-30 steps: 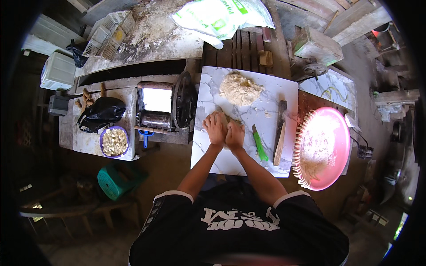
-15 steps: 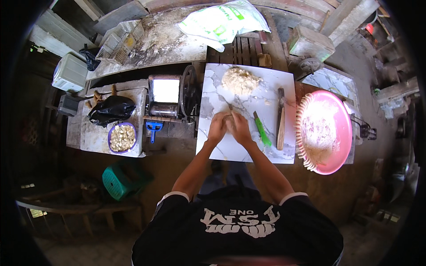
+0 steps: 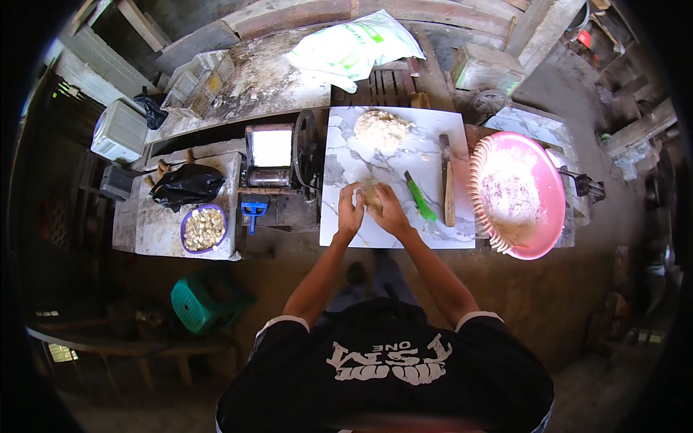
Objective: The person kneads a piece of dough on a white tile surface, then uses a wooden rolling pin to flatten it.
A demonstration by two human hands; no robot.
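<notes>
Rough timber walls and a dirt floor frame a white marble-patterned slab surface (image 3: 404, 231) at the centre of the frame. On its lower left part sits a small pale lump of dough (image 3: 372, 196), pressed between both hands: the left hand (image 3: 351, 213) cups it from the picture's left, the right hand (image 3: 390, 211) from the right, fingers curled round it so that only a sliver of the lump shows between them. The lump lies directly between the palms, equally near to both, and too much is hidden to tell its long axis. Up the slab, near its top edge, rests a larger mound of pale dough (image 3: 381, 128), well apart from the hands. Just right of the right hand lies a green-handled tool (image 3: 420, 198), then a long wooden-handled knife (image 3: 448, 185), both running up and down the frame. Beyond the slab's right edge stands a round pink plastic basin (image 3: 538, 189) dusted with flour. Against the frame a second ago, the hands sit a little further left on the slab, and the lump shows between them where then only flat hands showed.
</notes>
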